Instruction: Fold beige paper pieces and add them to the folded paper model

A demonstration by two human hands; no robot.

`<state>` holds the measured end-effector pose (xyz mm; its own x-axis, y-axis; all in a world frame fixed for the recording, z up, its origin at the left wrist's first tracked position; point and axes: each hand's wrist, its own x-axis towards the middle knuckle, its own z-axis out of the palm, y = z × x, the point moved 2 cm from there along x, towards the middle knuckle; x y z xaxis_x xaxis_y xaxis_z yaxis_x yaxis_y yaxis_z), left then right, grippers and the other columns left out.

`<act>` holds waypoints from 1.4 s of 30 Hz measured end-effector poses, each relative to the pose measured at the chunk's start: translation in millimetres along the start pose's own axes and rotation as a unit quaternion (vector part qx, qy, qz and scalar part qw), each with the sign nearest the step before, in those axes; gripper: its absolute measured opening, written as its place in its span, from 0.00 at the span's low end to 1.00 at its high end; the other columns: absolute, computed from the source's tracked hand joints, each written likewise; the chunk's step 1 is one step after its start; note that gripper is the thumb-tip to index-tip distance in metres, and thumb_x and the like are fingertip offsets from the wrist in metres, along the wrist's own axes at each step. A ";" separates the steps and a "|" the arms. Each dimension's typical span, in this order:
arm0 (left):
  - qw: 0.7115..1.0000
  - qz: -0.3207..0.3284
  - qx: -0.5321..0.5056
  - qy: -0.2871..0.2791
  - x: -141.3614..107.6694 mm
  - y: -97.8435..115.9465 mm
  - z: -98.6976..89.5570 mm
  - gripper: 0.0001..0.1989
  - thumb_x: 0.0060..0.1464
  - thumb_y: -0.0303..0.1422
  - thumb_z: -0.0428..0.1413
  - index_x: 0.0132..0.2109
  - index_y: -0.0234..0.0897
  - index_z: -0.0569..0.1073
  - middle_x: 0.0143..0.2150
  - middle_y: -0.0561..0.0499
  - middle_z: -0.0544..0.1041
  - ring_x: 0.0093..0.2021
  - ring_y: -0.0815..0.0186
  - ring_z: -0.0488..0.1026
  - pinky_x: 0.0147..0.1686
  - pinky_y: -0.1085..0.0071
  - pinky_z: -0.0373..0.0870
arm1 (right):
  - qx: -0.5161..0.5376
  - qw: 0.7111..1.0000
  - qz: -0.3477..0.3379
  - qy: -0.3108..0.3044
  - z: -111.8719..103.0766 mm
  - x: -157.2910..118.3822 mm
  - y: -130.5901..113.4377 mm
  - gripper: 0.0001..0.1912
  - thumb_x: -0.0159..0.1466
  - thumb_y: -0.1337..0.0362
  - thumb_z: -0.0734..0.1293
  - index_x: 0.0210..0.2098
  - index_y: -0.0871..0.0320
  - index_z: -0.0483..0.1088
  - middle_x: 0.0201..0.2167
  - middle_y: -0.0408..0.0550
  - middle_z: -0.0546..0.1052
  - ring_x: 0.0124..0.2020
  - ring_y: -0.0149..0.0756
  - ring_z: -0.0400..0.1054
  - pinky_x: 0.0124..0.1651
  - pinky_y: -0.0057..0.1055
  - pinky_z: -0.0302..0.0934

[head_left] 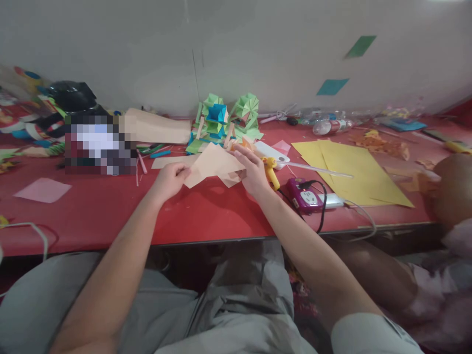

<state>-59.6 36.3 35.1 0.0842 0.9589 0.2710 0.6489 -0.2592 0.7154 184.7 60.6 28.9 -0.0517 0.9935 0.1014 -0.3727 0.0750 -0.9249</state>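
Note:
My left hand [170, 183] pinches the left corner of a folded sheet of beige paper [211, 162] between thumb and fingers. On the other side, my right hand [253, 172] grips the paper's right part, its fingers stretched along the top edge. The sheet is held just above the red table and bends up in the middle. Behind it stand green folded-paper shapes [246, 109] and a blue folded-paper piece [217, 117]. A yellow glue gun [272, 173] with a clear glue stick [313, 168] lies right beside my right hand.
A purple power socket [307, 196] with cables sits at the front right, near yellow paper sheets [354, 172]. A pink paper square [43, 190] lies left. Beige paper [162, 127], pens and a plastic bottle [332, 126] are farther back. Another person [453, 196] is at the right.

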 end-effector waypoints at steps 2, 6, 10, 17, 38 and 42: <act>0.999 0.005 0.029 -0.015 0.9 -6.9 -10.4 0.14 0.56 0.41 0.53 0.27 0.39 0.73 0.24 0.50 0.71 0.27 0.62 0.67 0.29 0.68 0.60 | -0.015 0.997 0.037 -0.061 0.0 1.1 -1.6 0.24 0.58 0.47 0.69 0.49 0.54 0.74 0.50 0.51 0.79 0.45 0.42 0.76 0.40 0.37 0.72; 0.996 0.004 0.038 -0.082 -1.1 -10.9 -19.8 0.13 0.54 0.43 0.53 0.33 0.40 0.77 0.32 0.47 0.78 0.33 0.58 0.72 0.32 0.68 0.63 | -0.044 0.987 0.089 -0.128 1.0 -1.3 3.0 0.27 0.59 0.44 0.69 0.52 0.51 0.72 0.52 0.50 0.77 0.40 0.38 0.76 0.37 0.34 0.70; 0.986 -0.012 0.049 -0.156 -6.1 1.4 -9.2 0.13 0.55 0.42 0.51 0.33 0.41 0.77 0.34 0.48 0.79 0.35 0.58 0.73 0.33 0.68 0.65 | -0.134 0.976 0.083 -0.151 0.6 -4.3 16.5 0.24 0.54 0.55 0.75 0.49 0.53 0.74 0.39 0.48 0.80 0.36 0.35 0.74 0.34 0.29 0.66; 0.991 0.013 0.058 -0.124 -10.3 20.3 10.4 0.13 0.58 0.42 0.51 0.33 0.40 0.75 0.31 0.49 0.77 0.31 0.59 0.71 0.30 0.69 0.61 | -0.267 0.940 0.006 -0.211 -0.6 -1.3 20.7 0.07 0.52 0.63 0.70 0.30 0.59 0.77 0.26 0.44 0.77 0.27 0.31 0.68 0.30 0.28 0.61; 0.986 0.078 0.132 -0.060 -4.4 13.9 -1.8 0.11 0.58 0.34 0.51 0.34 0.43 0.78 0.37 0.46 0.80 0.40 0.54 0.73 0.37 0.64 0.63 | -0.368 0.881 -0.089 -0.284 3.1 -5.8 12.9 0.07 0.54 0.64 0.65 0.22 0.59 0.71 0.20 0.41 0.69 0.24 0.28 0.59 0.28 0.27 0.53; 0.986 0.061 0.152 -0.012 -0.3 -6.3 -31.5 0.10 0.57 0.34 0.52 0.32 0.42 0.77 0.37 0.48 0.79 0.40 0.56 0.72 0.38 0.66 0.62 | -0.392 0.883 -0.100 -0.239 -4.1 -3.6 12.6 0.07 0.54 0.64 0.66 0.21 0.59 0.70 0.19 0.41 0.69 0.23 0.28 0.60 0.28 0.28 0.53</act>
<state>-87.6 34.0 50.8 0.1915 0.9260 0.3252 0.8295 -0.3298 0.4508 184.0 58.3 15.4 -0.5130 0.8179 0.2604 0.3265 0.4665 -0.8220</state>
